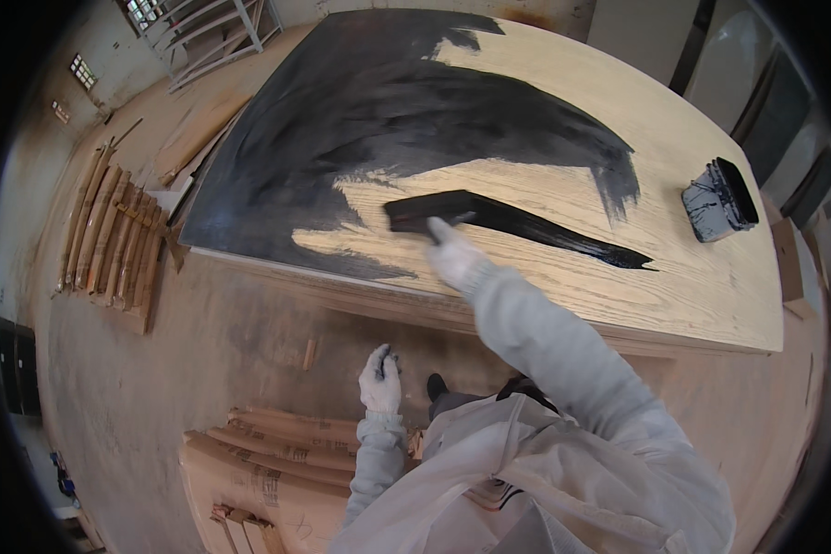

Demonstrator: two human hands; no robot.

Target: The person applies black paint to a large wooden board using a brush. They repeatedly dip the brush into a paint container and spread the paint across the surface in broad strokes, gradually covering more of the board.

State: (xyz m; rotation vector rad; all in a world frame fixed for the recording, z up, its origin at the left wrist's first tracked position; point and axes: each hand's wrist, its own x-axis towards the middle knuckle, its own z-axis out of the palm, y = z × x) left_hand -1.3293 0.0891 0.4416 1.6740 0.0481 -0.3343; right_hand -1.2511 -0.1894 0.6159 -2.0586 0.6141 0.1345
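Note:
My right hand [454,257], in a white glove, is shut on a wide paint brush [414,214] loaded with black paint, its handle hidden by the fingers. The brush presses on a large wooden panel [563,286] with pale grain. From it a wet black stroke [545,228] runs to the right. Black paint [342,120] covers much of the panel's left and far part. Below the front edge hangs my left hand [379,380], also gloved, its fingers curled together and dark-stained, with nothing visible in them.
A paint-smeared tub [718,201] of black paint stands on the panel's right end. Wrapped bundles [111,235] lie on the floor at left, and brown wrapped packages [268,471] lie near my left arm. A metal rack [214,39] stands far left; tall boards [651,42] lean far right.

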